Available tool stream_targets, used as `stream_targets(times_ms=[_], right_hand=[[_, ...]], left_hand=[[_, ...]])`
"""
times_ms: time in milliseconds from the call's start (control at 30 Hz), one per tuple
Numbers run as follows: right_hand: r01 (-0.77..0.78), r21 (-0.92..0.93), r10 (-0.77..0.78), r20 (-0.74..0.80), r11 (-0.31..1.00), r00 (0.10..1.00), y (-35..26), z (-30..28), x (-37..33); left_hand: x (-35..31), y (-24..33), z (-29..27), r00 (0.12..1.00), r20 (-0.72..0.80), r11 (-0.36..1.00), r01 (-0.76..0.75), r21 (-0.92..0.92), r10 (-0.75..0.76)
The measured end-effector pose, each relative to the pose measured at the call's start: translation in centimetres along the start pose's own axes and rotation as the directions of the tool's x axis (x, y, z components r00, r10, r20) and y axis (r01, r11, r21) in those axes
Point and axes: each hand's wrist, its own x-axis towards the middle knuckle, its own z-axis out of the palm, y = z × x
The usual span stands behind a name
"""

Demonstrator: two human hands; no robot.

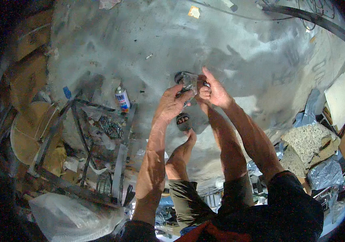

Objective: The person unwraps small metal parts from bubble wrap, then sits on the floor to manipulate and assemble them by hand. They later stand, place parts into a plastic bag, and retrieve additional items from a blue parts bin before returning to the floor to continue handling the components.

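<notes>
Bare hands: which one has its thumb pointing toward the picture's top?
The bare right hand; the bare left hand angles its thumb rightward instead.

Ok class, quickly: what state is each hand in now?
Left hand: closed on a clear plastic item.
Right hand: closed, thumb extended; whether it holds anything cannot be told.

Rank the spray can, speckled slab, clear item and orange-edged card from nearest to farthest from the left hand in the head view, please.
1. Clear item: in the left hand.
2. Spray can: to the hand's left.
3. Orange-edged card: beyond, near the top edge.
4. Speckled slab: far right.
</notes>
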Motion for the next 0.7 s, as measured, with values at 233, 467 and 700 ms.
stream_targets(times_ms=[233, 467, 700], right_hand=[[0.288, -0.222, -0.260, 0.147, 0.931, 0.954, -2.8, -0.6, 4.7], [0.597, -0.263, -0.536, 0.270, 0.758, 0.800, -5.4, 0.5, 4.3], [0.747, -0.533, -0.685, 0.369, 0.398, 0.628, -6.2, 0.8, 3.7]], left_hand=[[7.3, -2.9, 1.3, 0.982, 0.039, 0.982, -0.185, -0.032, 0.186], [13.4, -4.6, 2.0, 0.974, 0.018, 0.578, -0.119, -0.807, 0.226], [17.7, -3.0, 4.6, 0.964, 0.025, 0.389, -0.083, -0.918, 0.266]])
